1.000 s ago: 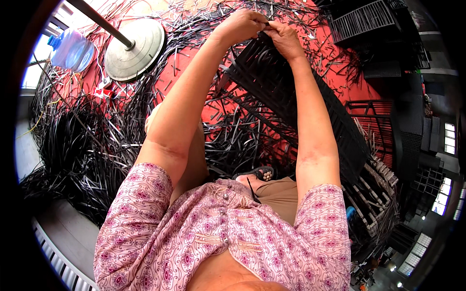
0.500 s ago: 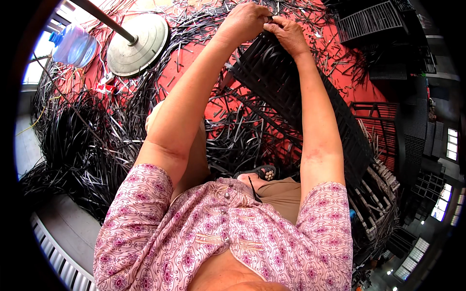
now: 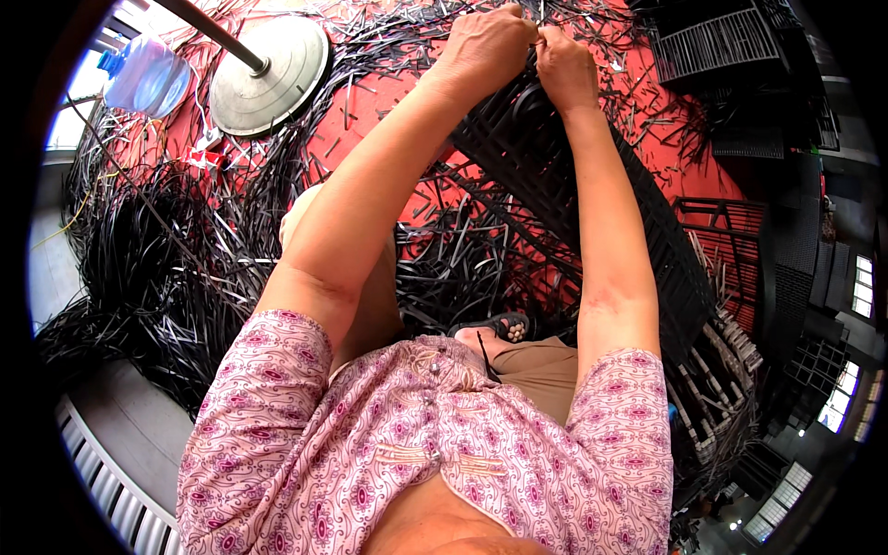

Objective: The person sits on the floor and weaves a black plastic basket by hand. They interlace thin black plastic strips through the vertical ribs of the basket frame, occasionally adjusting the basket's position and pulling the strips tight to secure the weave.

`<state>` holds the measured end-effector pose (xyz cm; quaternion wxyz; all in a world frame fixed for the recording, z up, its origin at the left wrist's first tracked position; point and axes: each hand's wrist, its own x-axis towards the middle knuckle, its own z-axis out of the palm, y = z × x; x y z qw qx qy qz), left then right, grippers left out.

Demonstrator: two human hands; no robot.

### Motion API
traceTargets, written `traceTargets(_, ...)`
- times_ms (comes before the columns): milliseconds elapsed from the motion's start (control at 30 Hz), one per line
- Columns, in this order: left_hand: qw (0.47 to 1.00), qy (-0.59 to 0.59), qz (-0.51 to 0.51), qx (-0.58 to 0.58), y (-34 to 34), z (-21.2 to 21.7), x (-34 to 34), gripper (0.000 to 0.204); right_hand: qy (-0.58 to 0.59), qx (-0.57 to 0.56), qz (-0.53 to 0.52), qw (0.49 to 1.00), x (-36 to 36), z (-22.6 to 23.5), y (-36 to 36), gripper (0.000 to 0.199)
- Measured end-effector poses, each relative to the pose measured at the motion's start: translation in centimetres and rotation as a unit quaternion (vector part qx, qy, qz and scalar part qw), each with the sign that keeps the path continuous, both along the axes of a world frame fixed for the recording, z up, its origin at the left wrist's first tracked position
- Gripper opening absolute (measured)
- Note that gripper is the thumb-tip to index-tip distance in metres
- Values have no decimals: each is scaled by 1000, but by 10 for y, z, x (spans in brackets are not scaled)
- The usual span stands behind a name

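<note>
Both hands are close together at the far edge of the view, above one end of a black woven frame (image 3: 527, 139) of slats and flat strips. My left hand (image 3: 486, 48) is closed, its fingertips pinched around a thin strip (image 3: 540, 13) that shows as a short dark, shiny sliver between the hands. My right hand (image 3: 566, 72) is also closed, thumb and forefinger pinched at the same strip, nearly touching the left. Much of the strip is hidden behind the fingers. Below the hands, a black strip loops over the frame, which runs down under my right forearm.
Tangled black strips (image 3: 139, 250) heap at left, with cut pieces strewn over the red floor (image 3: 370, 111). At upper left are a round pole base (image 3: 277, 83) and a clear blue water jug (image 3: 153, 79). Black slatted frames (image 3: 717, 46) stand at right, near a bundle of sticks (image 3: 717, 384).
My hands have shifted slightly right, and my right hand has turned more upright, knuckles raised. Both stay pinched near each other. The whole view has moved a little.
</note>
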<state>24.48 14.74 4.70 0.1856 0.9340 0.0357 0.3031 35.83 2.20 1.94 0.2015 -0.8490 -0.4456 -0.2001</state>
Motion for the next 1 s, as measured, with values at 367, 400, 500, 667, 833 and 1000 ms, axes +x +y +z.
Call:
traceTargets(367,998,18,-64,-12,-2,13,-25,12,101,70,68,990,-30,8,-22,24)
traceTargets(400,997,27,-72,-4,-4,13,-27,11,64,80,86,991,-35,11,-21,25)
traceTargets(500,996,32,-80,-2,-12,15,-36,10,87,61,112,988,-47,17,-23,19)
traceTargets(667,975,22,-145,-165,6,19,-42,17,95,42,119,987,-59,17,-28,10)
traceTargets(833,940,76,-125,-309,40,19,-61,21,17,92,156,983,-72,15,-23,14)
traceTargets(1000,925,203,-98,-307,99,-18,-75,16,20,85,131,988,-78,24,-23,18)
